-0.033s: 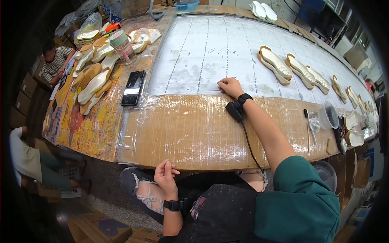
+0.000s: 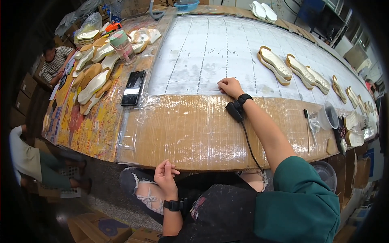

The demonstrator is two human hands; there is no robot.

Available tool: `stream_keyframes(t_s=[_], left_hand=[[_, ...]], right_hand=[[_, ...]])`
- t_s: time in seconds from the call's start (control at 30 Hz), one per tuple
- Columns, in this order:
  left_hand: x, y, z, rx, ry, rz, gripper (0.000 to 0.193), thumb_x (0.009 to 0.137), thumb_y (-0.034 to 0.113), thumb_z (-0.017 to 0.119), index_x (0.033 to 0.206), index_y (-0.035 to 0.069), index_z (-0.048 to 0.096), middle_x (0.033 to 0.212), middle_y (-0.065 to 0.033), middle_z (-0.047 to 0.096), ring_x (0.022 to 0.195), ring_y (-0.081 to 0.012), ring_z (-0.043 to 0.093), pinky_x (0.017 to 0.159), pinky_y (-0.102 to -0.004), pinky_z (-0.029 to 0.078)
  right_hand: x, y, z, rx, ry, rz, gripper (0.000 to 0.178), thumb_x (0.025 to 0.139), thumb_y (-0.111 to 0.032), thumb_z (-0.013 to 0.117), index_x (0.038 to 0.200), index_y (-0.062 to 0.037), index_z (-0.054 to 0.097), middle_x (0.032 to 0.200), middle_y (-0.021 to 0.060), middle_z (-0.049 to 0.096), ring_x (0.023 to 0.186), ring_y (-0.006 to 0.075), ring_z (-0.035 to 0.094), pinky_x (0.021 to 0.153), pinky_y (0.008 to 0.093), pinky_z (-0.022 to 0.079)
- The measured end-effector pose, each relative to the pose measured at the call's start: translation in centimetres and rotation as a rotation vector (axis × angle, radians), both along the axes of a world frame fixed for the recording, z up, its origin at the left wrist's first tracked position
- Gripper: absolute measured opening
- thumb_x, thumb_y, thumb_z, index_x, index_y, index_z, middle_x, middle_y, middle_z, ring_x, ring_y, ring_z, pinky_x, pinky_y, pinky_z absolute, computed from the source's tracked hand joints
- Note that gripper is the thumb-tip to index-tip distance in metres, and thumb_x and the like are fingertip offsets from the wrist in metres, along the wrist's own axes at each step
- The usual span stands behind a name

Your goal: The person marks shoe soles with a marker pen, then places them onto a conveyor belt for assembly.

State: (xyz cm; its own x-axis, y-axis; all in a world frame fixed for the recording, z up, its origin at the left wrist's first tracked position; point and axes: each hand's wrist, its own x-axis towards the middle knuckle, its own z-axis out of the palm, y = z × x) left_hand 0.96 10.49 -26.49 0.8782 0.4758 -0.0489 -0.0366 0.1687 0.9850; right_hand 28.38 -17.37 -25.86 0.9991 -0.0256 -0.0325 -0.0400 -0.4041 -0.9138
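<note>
My right hand (image 2: 229, 87) rests at the near edge of the white work surface (image 2: 202, 56), where it meets the cardboard covering. Its fingers are curled closed, and whatever they hold, if anything, is hidden. By the table's front edge, above my lap, my left hand (image 2: 165, 174) is loosely half open with nothing visible in it. To the right on the white surface lie several white-and-tan shoe soles (image 2: 275, 66), the closest ones a short way from my right hand. A black phone (image 2: 133, 88) lies left of it on the tabletop.
More soles (image 2: 94, 86) are heaped at the left, beside a green-lidded bottle (image 2: 122, 47). A clear plastic tub (image 2: 328, 116) and a thin black-tipped brush (image 2: 309, 125) lie at right. A black cable (image 2: 248, 141) hangs from my right wrist. Another person (image 2: 56, 62) sits at far left.
</note>
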Motion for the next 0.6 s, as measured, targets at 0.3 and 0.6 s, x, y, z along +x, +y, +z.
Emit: stream_keyframes(t_s=[0.3, 0.6], left_hand=[[-0.17, -0.03, -0.02, 0.015, 0.015, -0.008, 0.017, 0.084, 0.013, 0.053, 0.093, -0.001, 0.054, 0.071, -0.0053, 0.058, 0.049, -0.0084, 0.054, 0.043, -0.0155, 0.035], [-0.19, -0.22, 0.15, 0.001, 0.002, -0.011, 0.015, 0.084, 0.011, 0.053, 0.092, -0.002, 0.054, 0.071, -0.0069, 0.058, 0.05, -0.0091, 0.053, 0.044, -0.0163, 0.038]], right_hand=[[0.05, -0.16, -0.12, -0.021, 0.019, 0.009, 0.018, 0.076, -0.013, 0.056, 0.083, 0.0017, 0.062, 0.068, 0.005, 0.061, 0.056, 0.0087, 0.057, 0.052, 0.0208, 0.047], [-0.1, -0.26, 0.06, -0.014, 0.021, 0.0, 0.017, 0.076, -0.013, 0.056, 0.083, 0.0011, 0.062, 0.068, 0.0047, 0.061, 0.056, 0.0083, 0.057, 0.053, 0.0204, 0.048]])
